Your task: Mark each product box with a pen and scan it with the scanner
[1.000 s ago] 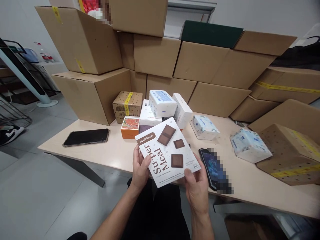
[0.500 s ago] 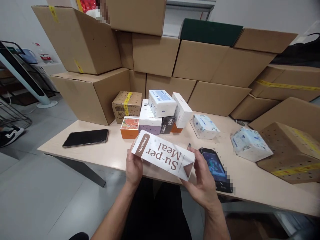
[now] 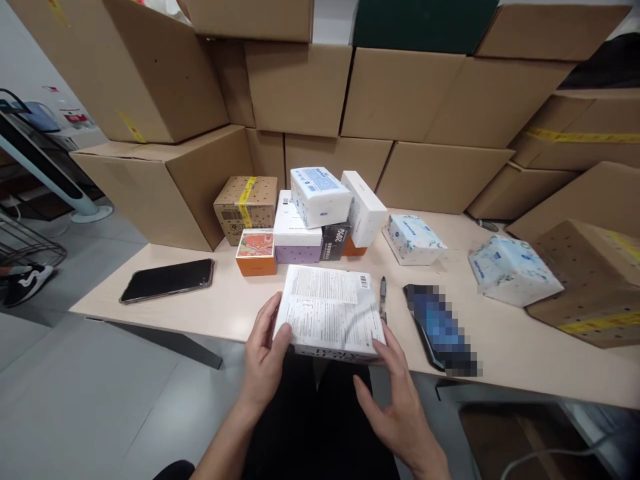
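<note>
A white carton (image 3: 330,310) lies at the table's front edge, its face of small print and a barcode turned up. The large lettering is on the side toward me, partly visible. My left hand (image 3: 265,353) grips the carton's left end, thumb on the near corner and fingers along the side. My right hand (image 3: 395,400) is at the near right corner; its fingertips touch the carton while the thumb stands well apart. Just right of the carton lies a dark pen (image 3: 383,297).
Behind the carton is a cluster: an orange box (image 3: 256,260), a white-and-purple box (image 3: 299,248), a dark box (image 3: 334,241) and a tissue pack (image 3: 325,200). A black phone (image 3: 167,280) lies left, a handheld device (image 3: 435,327) right. Large cardboard boxes (image 3: 400,100) wall the back.
The carton has come down from my raised hands onto the table and turned from its lettered face to its small-print face. My right hand has loosened its hold. The view has tilted down.
</note>
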Available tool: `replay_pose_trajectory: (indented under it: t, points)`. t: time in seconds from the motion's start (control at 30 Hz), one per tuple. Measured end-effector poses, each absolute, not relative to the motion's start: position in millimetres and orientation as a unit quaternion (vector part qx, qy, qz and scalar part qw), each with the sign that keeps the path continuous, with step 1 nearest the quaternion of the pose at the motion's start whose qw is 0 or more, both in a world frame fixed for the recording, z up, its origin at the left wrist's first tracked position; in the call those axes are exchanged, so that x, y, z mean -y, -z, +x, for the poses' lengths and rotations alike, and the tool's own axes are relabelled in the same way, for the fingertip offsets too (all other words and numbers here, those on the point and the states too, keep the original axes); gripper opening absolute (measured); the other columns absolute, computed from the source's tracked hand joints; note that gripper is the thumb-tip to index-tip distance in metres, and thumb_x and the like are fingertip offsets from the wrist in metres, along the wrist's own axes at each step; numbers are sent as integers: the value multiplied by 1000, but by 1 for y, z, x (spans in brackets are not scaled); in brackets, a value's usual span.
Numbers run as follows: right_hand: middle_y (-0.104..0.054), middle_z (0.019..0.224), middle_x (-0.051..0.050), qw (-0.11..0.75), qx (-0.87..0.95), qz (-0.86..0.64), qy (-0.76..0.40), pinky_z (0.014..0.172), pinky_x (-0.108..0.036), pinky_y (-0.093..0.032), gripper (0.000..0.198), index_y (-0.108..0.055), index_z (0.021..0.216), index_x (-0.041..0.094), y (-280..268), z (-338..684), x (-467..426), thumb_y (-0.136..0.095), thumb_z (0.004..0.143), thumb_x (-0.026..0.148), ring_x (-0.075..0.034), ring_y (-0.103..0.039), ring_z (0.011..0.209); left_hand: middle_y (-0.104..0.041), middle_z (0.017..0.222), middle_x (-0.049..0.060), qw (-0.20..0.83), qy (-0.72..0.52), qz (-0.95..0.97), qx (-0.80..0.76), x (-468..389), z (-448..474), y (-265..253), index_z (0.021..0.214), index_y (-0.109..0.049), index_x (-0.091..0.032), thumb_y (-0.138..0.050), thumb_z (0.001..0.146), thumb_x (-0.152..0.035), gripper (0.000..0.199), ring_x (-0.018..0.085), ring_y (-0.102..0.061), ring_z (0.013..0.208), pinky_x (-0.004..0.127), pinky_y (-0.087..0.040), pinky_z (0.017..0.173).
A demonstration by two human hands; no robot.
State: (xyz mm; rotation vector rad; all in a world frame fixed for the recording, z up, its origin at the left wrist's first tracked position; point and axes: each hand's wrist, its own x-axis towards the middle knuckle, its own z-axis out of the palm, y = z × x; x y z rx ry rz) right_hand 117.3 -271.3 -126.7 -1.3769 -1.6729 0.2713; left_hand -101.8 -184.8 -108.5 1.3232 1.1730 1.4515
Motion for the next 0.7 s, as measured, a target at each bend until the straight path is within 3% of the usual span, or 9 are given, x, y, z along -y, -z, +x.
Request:
replay_pose_trajectory:
  t: [0.17,0.37,0.53,0.7]
  points:
    - [-51,146,-9,482,585,-631,-166,98,-47,-55,61,-35,151,29,126,114,278,-54,93,41,-29,-55,129,-52,147,5,430,-472,576,-511,189,-110,96,141,-52,-30,-59,91,-48,54,30,-42,140,48,-31,119]
    - [-67,127,-8,540,518,-646,-152,92,-42,-59,43,-57,134,28,123,107,270,-54,94,41,-26,-66,114,-54,145,6,453,-451,584,-499,190,-113,89,141,-52,-29,-56,92,-48,53,31,-44,139,49,-31,118]
    - [-64,132,-10,624,447,-607,-206,97,-43,-56,46,-56,133,26,128,100,259,-64,88,33,-26,-63,120,-49,150,6,495,-509,565,-420,188,-111,97,145,-47,-28,-64,89,-40,59,30,-42,141,44,-34,118]
    - [-62,133,-14,653,400,-599,-234,104,-47,-51,49,-56,131,22,135,100,244,-68,85,34,-27,-59,125,-46,151,10,438,-542,580,-422,178,-106,121,141,-48,-27,-67,88,-34,58,30,-43,140,48,-33,119]
